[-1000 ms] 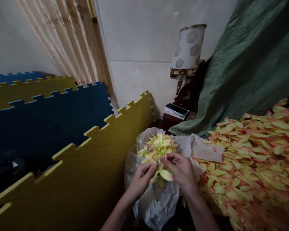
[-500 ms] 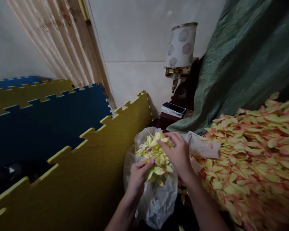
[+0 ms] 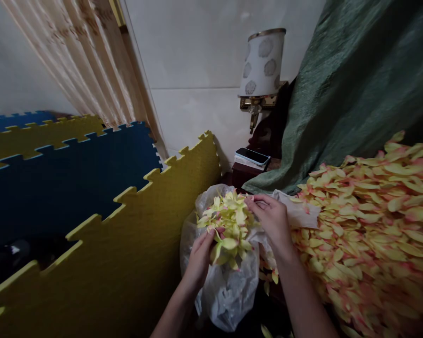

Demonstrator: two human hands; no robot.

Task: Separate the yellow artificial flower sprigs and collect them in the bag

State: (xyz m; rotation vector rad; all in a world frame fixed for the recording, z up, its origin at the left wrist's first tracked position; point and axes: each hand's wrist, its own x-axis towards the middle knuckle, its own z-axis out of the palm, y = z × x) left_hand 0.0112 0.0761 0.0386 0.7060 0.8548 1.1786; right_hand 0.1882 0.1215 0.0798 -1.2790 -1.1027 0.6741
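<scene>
Petals (image 3: 229,218) heaped on clear bag (image 3: 229,291), between hands. Left hand (image 3: 197,258) pinches petals at heap's near-left edge; right hand (image 3: 273,220) at far-right edge, fingertips drawn close, cannot tell whether they hold anything. Petals probably light, soft, easily creased; best gripped gently near narrow ends. Yellow mat (image 3: 144,244) walls left side, bigger pile (image 3: 373,225) bounds right; easiest way looks upward.

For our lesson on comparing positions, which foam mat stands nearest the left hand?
The front yellow mat, closest to the left hand. Behind it come the dark blue mat, the rear yellow mat and, farthest back, the light blue mat.
</scene>
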